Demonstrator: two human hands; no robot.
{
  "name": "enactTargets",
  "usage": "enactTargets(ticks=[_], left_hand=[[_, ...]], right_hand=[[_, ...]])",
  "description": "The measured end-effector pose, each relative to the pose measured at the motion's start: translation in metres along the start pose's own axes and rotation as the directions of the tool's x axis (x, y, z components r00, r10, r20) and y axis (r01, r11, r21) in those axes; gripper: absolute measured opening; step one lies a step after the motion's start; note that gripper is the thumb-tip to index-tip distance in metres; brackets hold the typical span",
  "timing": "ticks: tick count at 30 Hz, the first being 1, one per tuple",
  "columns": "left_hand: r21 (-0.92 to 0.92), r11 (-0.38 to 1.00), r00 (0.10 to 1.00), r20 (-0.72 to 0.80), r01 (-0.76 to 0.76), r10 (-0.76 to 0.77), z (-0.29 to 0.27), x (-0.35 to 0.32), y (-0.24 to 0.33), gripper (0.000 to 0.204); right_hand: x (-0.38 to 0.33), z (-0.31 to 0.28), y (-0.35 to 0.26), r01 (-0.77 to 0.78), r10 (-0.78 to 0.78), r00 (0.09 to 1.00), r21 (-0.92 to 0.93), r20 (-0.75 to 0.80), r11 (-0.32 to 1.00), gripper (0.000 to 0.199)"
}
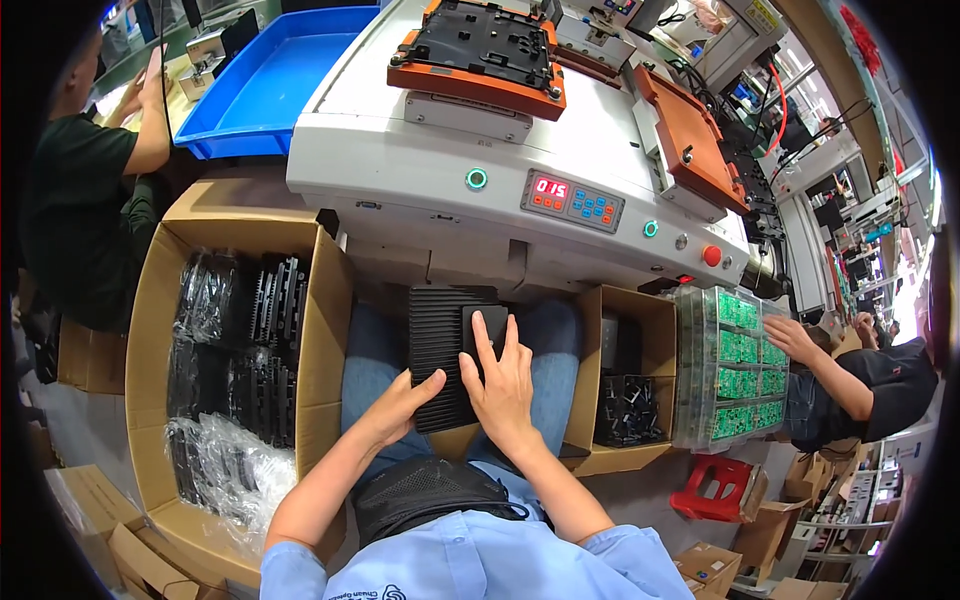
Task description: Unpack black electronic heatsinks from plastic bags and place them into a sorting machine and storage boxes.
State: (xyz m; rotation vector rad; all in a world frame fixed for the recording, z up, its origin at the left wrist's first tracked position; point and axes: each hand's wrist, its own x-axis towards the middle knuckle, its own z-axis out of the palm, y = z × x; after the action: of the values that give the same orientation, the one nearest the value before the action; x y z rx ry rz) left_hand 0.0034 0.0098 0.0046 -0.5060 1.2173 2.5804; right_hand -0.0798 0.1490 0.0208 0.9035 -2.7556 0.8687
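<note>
Over my lap lies a black ribbed housing, its long parallel ribs showing along its left side. My left hand grips its lower left edge, thumb on top; the fingers beneath are hidden. A smooth black rectangular piece sits on the housing's right part. My right hand rests on this piece with its fingers stretched and spread apart. Whether the piece is loose or fixed to the housing, I cannot tell.
At left stands a cardboard box of black parts in clear plastic. Another box holds small black parts at right, beside clear trays of green circuit boards. Ahead is a white machine with orange fixtures. Co-workers sit on both sides.
</note>
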Motion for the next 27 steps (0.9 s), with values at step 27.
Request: enactTargets(ticks=[27], left_hand=[[-0.375,0.899,0.877,0.481,0.228,-0.022,-0.039,0.009,0.010,0.087]], right_hand=[[0.116,-0.243,0.061,-0.064,0.311,0.863,0.525,-0.398,0.848,0.023]])
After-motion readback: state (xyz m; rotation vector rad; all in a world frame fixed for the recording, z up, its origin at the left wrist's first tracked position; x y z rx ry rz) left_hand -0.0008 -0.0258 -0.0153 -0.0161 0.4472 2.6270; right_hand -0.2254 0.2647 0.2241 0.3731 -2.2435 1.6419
